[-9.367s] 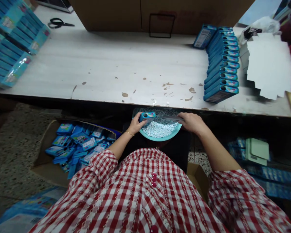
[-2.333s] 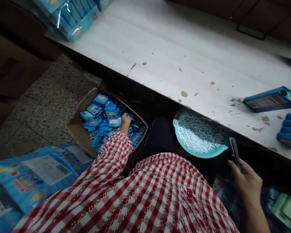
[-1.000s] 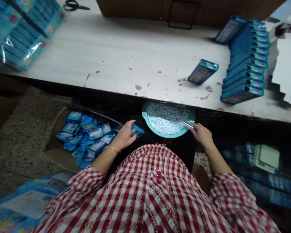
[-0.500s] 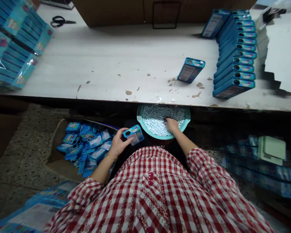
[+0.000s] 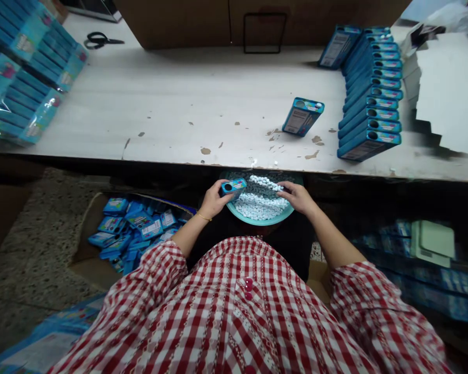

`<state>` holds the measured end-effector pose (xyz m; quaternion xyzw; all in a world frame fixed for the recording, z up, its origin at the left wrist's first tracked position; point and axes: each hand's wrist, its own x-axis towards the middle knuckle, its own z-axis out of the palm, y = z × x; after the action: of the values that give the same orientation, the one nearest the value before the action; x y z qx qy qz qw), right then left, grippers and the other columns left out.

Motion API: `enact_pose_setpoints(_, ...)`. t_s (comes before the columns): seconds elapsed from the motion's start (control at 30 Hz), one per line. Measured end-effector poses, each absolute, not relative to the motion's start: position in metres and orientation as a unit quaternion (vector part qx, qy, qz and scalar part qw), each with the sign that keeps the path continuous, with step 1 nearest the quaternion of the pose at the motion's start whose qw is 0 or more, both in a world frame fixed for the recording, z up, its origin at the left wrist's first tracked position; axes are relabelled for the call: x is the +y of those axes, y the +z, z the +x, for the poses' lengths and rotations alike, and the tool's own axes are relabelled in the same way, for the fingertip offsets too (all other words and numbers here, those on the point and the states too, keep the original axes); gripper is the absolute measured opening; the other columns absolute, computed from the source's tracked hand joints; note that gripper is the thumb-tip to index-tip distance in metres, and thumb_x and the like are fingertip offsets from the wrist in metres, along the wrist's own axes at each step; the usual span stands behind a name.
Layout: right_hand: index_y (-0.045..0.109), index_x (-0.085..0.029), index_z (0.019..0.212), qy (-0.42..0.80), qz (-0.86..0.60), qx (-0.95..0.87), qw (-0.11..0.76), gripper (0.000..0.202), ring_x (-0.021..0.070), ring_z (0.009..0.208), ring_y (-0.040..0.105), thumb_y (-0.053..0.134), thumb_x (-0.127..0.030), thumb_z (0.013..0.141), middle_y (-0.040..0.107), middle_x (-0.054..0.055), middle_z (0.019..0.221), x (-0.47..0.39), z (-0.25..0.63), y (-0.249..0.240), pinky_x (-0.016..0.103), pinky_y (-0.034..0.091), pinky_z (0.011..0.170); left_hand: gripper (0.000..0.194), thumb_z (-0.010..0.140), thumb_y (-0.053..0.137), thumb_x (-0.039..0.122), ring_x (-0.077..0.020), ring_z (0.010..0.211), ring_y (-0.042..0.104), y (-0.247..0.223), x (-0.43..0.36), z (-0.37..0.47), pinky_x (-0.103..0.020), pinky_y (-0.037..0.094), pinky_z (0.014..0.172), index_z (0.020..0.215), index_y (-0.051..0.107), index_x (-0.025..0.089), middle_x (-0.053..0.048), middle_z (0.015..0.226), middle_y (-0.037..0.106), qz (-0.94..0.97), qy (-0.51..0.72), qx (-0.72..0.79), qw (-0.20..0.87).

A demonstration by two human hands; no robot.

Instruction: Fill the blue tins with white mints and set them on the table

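My left hand (image 5: pixel 214 200) grips a small blue box (image 5: pixel 234 188) with a dark round spot on its end, over the left side of a turquoise basin (image 5: pixel 263 222). White pellets (image 5: pixel 257 206) fill much of the basin. At its right side, my right hand (image 5: pixel 296 196) is closed on a scoop heaped with white pellets (image 5: pixel 265 183); the scoop itself is mostly hidden under them. One blue box (image 5: pixel 303 117) stands alone on the white table, left of a long row of similar boxes (image 5: pixel 380 111).
A carton (image 5: pixel 83 234) of loose blue boxes sits at lower left. The white table (image 5: pixel 171 104) carries wrapped packs (image 5: pixel 35 78), scissors (image 5: pixel 101 40), a black wire frame (image 5: pixel 263 52), a large brown carton (image 5: pixel 187 23) and white card sheets (image 5: pixel 452 88). A pale green device (image 5: pixel 432 243) is at lower right.
My left hand has brought the box right and up to the basin. My right hand has risen out of the pellets with a heaped load. The camera view has shifted slightly.
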<state>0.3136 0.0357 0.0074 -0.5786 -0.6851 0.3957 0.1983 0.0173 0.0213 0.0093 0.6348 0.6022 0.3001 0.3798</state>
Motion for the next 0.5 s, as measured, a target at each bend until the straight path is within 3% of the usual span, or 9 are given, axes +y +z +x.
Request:
enact_pose_setpoints(0.1,0.066,-0.018,0.110,0.358,-0.566,-0.726,0.158,0.035,0.0206,0.090,0.061,0.058,-0.033,0.079,0.069,0.006,0.102,0.041,0.314,0.045,0.032,0.046,0.083,0.040,0.073,0.065,0.019,-0.0219,0.098,0.058,0.009,0.032,0.040,-0.033,0.044,0.092,0.111,0.055,0.015,-0.007,0.108,0.063,0.693,0.253,0.585,0.336)
enact_pose_setpoints(0.3,0.067,-0.026,0.109,0.192,-0.558,-0.806,-0.041,0.032,0.0237,0.091,0.062,0.058,-0.035,0.080,0.069,0.004,0.103,0.050,0.288,0.100,0.034,0.047,0.078,0.040,0.073,0.062,0.013,-0.0240,0.103,0.055,0.007,0.038,0.066,-0.036,0.042,0.095,0.112,0.055,0.016,-0.009,0.114,0.062,0.753,0.194,0.564,0.279)
enact_pose_setpoints(0.5,0.069,-0.015,0.094,0.105,-0.533,-0.832,-0.112,0.022,0.0277,0.083,0.064,0.055,-0.028,0.083,0.068,0.014,0.089,0.050,0.249,0.119,0.039,0.047,0.073,0.040,0.073,0.060,0.013,-0.0248,0.100,0.055,0.001,0.035,0.068,-0.037,0.043,0.093,0.113,0.055,0.016,-0.010,0.113,0.062,0.767,0.173,0.561,0.259)
